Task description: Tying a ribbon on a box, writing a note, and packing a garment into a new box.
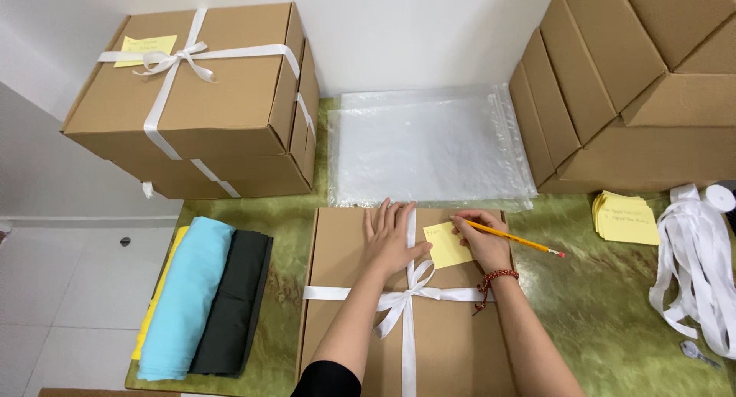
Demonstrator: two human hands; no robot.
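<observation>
The head view looks down on a green table (613, 305) where a flat cardboard box (345, 320) lies in front of the person, tied with a white ribbon (406, 297) knotted in a bow near its middle. The left hand (392, 236) lies flat on the lid, fingers spread and pointing away from the body, its palm pressing over the ribbon just above the bow. The right hand (484, 240) is curled around a yellow pencil (510, 236), pinching it between thumb and fingers, with the tip down on a yellow sticky note (445, 245) that sits on the lid just right of the ribbon. A beaded bracelet (497, 278) circles the right wrist.

Beyond the box lies a pile of clear plastic bags (429, 144). To the far left stand two stacked boxes (199, 98), the top one ribboned and carrying its own yellow note. On the left edge of the table lie folded cloths (203, 297) in yellow, light blue and black. On the right are a pad of yellow notes (627, 217), a loose heap of white ribbon (694, 266) and a stack of plain cardboard boxes (636, 82).
</observation>
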